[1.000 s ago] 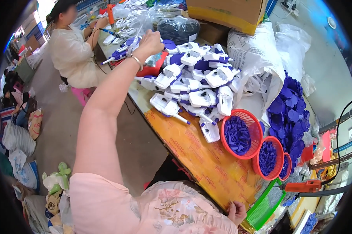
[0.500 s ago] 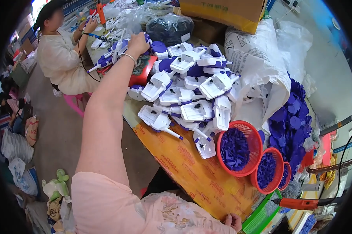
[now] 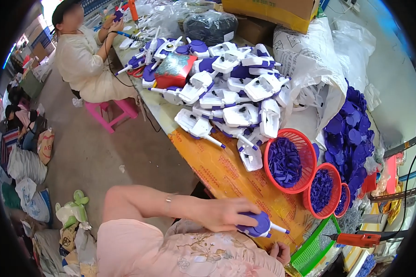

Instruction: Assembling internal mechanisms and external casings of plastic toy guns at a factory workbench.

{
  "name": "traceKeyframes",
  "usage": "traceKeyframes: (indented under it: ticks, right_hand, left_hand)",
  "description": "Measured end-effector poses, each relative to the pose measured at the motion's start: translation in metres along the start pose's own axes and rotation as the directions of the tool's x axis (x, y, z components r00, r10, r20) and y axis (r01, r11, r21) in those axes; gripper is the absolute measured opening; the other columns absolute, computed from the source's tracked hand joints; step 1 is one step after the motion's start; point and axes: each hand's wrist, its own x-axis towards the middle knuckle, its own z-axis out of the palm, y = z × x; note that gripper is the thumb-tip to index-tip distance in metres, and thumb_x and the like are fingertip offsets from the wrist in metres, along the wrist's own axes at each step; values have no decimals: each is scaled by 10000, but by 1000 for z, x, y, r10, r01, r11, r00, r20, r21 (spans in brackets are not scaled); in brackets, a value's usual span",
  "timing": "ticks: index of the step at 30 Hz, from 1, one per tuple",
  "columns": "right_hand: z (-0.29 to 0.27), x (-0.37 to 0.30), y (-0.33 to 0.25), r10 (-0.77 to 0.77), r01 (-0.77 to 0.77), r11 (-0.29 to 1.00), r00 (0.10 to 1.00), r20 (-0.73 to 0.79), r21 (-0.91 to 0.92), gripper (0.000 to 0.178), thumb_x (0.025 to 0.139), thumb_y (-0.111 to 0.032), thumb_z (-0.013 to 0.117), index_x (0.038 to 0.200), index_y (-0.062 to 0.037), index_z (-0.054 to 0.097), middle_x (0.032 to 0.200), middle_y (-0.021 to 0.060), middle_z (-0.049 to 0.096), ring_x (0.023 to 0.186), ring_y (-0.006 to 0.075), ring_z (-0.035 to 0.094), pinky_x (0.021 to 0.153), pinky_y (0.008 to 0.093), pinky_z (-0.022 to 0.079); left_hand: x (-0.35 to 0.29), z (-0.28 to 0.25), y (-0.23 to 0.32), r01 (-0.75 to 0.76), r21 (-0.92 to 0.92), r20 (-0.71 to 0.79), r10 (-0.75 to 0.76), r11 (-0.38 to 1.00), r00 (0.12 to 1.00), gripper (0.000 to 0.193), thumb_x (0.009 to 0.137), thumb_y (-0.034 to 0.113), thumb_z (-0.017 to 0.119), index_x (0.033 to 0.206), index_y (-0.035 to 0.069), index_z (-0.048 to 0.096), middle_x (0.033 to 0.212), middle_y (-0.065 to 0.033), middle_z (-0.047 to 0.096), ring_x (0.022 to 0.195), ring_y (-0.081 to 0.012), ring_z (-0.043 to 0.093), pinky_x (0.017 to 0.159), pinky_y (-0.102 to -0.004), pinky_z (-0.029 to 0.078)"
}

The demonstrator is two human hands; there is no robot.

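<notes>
Over the front edge of the table, my left hand (image 3: pixel 226 214) grips a purple-and-white plastic housing (image 3: pixel 258 225) with a round purple face. Its thin white stem points right, toward the green basket. Just below it my right hand (image 3: pixel 280 253) shows in part, fingers curled at the table edge, with nothing visible in them. A large heap of similar white-and-purple housings (image 3: pixel 240 115) covers the middle of the table, many with their hollow white side up and small black parts inside. A red box (image 3: pixel 175 70) stands at the heap's left.
Red baskets (image 3: pixel 291 184) of small purple parts stand on the right, beside a green basket (image 3: pixel 305 258) and an orange electric screwdriver (image 3: pixel 355 239). Purple discs (image 3: pixel 348 134) pile up beyond, next to a white sack (image 3: pixel 305 60). At far left a co-worker (image 3: pixel 86 60) sits on a pink stool (image 3: pixel 109 111).
My left hand has come back from the far end of the heap to the front edge, now with a housing in it. My view has shifted slightly.
</notes>
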Motion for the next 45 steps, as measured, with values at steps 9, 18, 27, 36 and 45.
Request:
traceKeyframes:
  ticks: [9, 18, 27, 36, 45]
  right_hand:
    - [-3, -2, -1, -38, 37, 998, 999, -23, -42, 21, 854, -25, 591, 849, -8, 580, 619, -14, 541, 496, 22, 443, 450, 172, 356]
    - [13, -5, -30, 20, -23, 997, 999, -47, -68, 94, 850, -77, 638, 915, -9, 638, 731, 37, 617, 629, 98, 531, 578, 238, 462]
    - [2, -2, -34, 11, 5, 972, 998, 66, -233, 207, 881, -140, 612, 1062, -41, 593, 916, 73, 630, 799, 151, 567, 720, 275, 475]
    - [6, -2, -38, -40, 52, 957, 998, 49, -285, 192, 879, -129, 604, 1052, -46, 598, 916, 77, 627, 811, 157, 566, 735, 272, 472]
    - [22, -1, -60, -80, 79, 989, 997, 0, -124, 131, 861, -81, 605, 984, -38, 618, 902, 58, 621, 735, 131, 541, 667, 260, 468]
  left_hand:
    - [38, -54, -18, -156, 573, -175, 306, 805, 936, 173, 688, 114, 662, 831, 57, 584, 852, -85, 573, 797, -247, 586, 671, -347, 481]
    - [17, -351, -119, 932, 283, -958, 23, 228, 286, 250, 713, 168, 617, 867, -28, 645, 924, -230, 618, 888, -331, 615, 751, -417, 497]
    - [60, -371, -149, 968, 131, -858, -514, -215, 2, 514, 786, 305, 620, 1265, 133, 549, 1391, -208, 342, 1233, -406, 416, 951, -479, 414]
    - [46, -381, -154, 980, 157, -843, -533, -119, 70, 534, 702, 317, 666, 1191, 113, 601, 1312, -219, 458, 1193, -340, 483, 949, -435, 426]
    - [14, -379, -95, 793, 193, -957, -65, 578, 281, 539, 577, 307, 708, 1063, 77, 672, 1000, -159, 668, 890, -235, 652, 834, -309, 500]
